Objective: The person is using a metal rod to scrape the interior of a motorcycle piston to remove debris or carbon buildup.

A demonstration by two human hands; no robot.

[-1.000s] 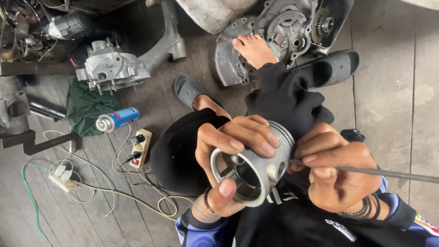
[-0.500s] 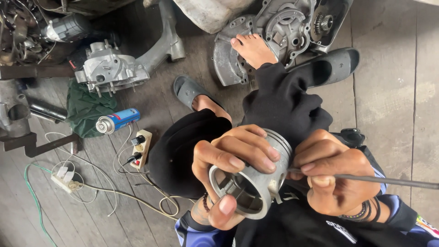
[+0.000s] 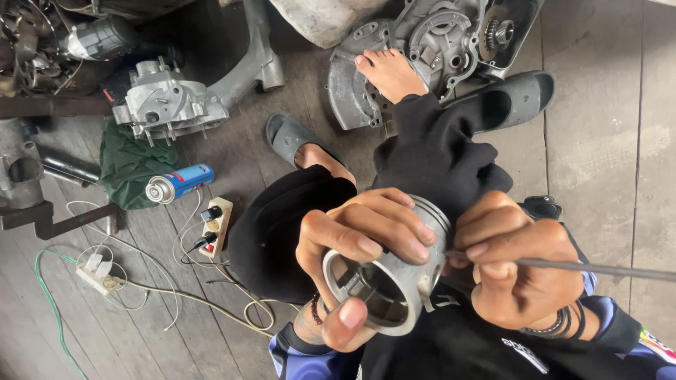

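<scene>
- the left hand was clamped around a grey metal piston, fingers curled over its outer wall and the thumb pressed on the open rim nearest the camera; the hollow inside faced up toward the viewer.
- the piston sat low in the middle of the view, held above the person's lap, between the two hands.
- the right hand was closed in a pinch on a thin metal rod, whose tip met the side of the piston near its grooved top while the rest ran off to the right edge.
- beaded bracelets showed at both wrists, and blue-and-black sleeves lay at the bottom edge.
- just beyond the hands were the person's bent knees in black trousers.
- further out, one bare foot rested in a grey sandal; the other bare foot lay against a grey engine casing, with a black sandal beside it.
- to the left on the wooden floor lay a white power strip with plugs and loose cables, and a blue spray can on its side.
- beyond the can, a green cloth sat under another engine block.
- farthest off, the top left corner held a heap of metal parts.
</scene>
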